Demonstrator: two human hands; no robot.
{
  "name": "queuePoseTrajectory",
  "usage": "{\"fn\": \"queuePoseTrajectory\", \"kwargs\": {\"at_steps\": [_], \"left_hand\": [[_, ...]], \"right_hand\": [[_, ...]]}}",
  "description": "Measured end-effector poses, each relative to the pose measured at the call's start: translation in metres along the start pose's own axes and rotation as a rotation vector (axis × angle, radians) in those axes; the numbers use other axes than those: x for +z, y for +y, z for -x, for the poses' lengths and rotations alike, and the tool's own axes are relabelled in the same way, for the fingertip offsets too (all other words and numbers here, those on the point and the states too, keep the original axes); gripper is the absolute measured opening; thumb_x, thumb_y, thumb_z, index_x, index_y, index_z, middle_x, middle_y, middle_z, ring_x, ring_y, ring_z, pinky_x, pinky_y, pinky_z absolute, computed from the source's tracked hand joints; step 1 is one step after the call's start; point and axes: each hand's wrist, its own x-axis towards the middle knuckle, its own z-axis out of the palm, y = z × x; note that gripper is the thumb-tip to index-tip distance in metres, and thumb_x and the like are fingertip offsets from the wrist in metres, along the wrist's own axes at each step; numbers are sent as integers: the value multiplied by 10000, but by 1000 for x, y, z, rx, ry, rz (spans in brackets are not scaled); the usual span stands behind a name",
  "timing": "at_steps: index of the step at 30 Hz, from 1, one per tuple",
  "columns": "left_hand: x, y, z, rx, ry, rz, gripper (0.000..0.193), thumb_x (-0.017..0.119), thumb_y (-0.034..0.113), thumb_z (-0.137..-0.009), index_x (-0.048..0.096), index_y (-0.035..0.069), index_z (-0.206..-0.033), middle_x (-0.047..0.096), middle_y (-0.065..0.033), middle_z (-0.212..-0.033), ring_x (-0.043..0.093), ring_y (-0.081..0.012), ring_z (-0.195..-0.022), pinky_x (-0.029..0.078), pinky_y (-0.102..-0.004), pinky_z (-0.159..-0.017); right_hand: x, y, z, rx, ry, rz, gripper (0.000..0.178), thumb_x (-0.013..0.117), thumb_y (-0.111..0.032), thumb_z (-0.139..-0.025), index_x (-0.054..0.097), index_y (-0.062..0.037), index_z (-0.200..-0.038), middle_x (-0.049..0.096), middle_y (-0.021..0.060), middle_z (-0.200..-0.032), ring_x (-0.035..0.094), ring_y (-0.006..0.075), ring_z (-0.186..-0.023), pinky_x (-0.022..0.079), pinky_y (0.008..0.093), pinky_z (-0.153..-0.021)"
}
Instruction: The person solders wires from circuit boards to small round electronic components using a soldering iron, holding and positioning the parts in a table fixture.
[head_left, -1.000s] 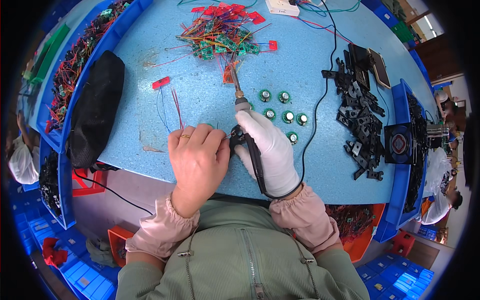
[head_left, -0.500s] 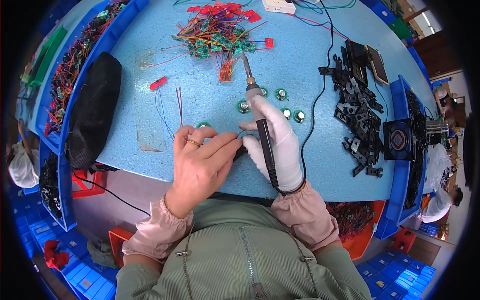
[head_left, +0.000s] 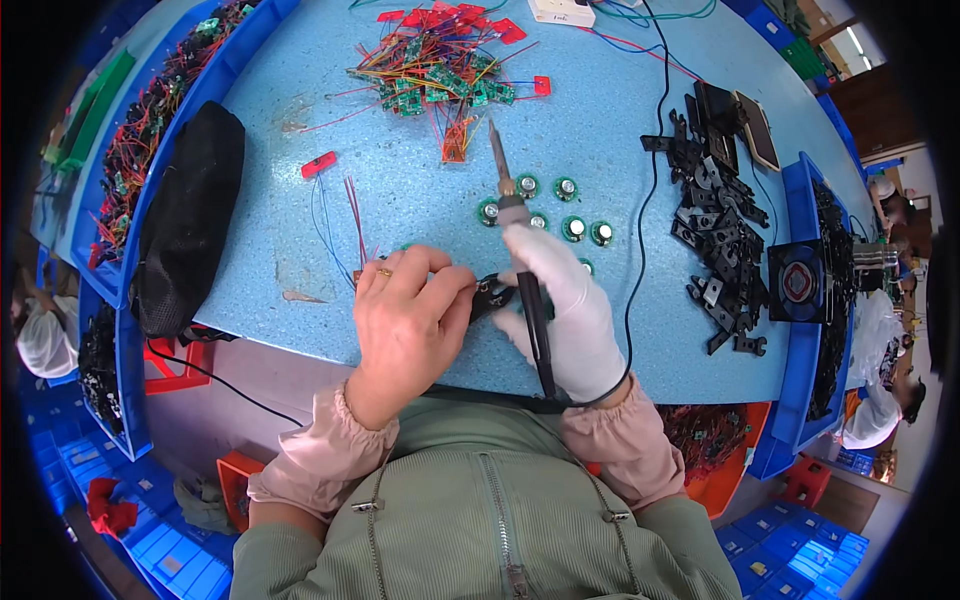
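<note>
Right now, the bare left hand (head_left: 408, 318), a gold-coloured ring on one finger, is bent nearly closed, thumb and fingertips pinching a small, glossy black piece (head_left: 488, 298) low over the speckled blue tabletop (head_left: 290, 230). Beside it comes the white-gloved right hand (head_left: 568, 305), curled around a slim soldering iron (head_left: 512, 212) with a black handle and grey collar, metal tip pointing away from the body! Those gloved fingertips sit right by the black piece; whether they grip it too, I can't tell. Just beyond, round green circuit boards topped with silver cylinders (head_left: 573, 229) dot the table. Farther out sprawls a tangled heap of green boards, coloured wires and red tabs (head_left: 440, 80), and off right, a pile of flat black plastic parts (head_left: 715, 230).
</note>
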Motion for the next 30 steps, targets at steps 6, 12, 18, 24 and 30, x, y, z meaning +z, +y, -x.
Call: {"fn": "queuePoseTrajectory", "kwargs": {"at_steps": [6, 12, 18, 24, 30], "left_hand": [[-5, 8, 5, 21, -58, -36, 163, 759, 20, -718, 714, 103, -851, 598, -5, -890, 535, -189, -750, 420, -316, -758], [5, 6, 10, -15, 8, -84, 126, 745, 64, -744, 689, 115, -844, 565, -11, -887, 508, -203, -712, 391, -330, -714], [4, 6, 10, -31, 17, -122, 123, 739, 58, -738, 683, 108, -836, 564, -14, -879, 507, -207, -718, 383, -334, -701], [4, 9, 7, -14, 10, -158, 129, 738, 38, -728, 685, 109, -822, 572, -5, -866, 505, -200, -716, 394, -330, -709], [3, 11, 6, -6, 7, -202, 140, 737, 19, -719, 688, 113, -810, 581, 7, -862, 501, -192, -711, 399, -322, -713]], "right_hand": [[9, 3, -12, -59, -22, 234, 722, 712, 70, -666, 548, -72, -1355, 623, 105, -1154, 633, 288, -841, 484, 339, -727], [13, 2, -15, -131, 31, 170, 647, 711, 52, -697, 573, -69, -1317, 631, 107, -1141, 626, 285, -824, 487, 350, -723], [-12, -9, 30, -65, 168, 47, 411, 690, 60, -729, 665, 3, -1135, 684, 152, -1045, 644, 208, -797, 514, 306, -732], [-9, -12, 76, 39, 249, -84, 274, 626, 51, -793, 673, -4, -1057, 677, 144, -943, 631, 213, -749, 508, 308, -678], [-5, -11, 82, 86, 288, -112, 230, 607, 56, -790, 682, -1, -999, 673, 140, -912, 613, 211, -721, 499, 309, -659]]}}
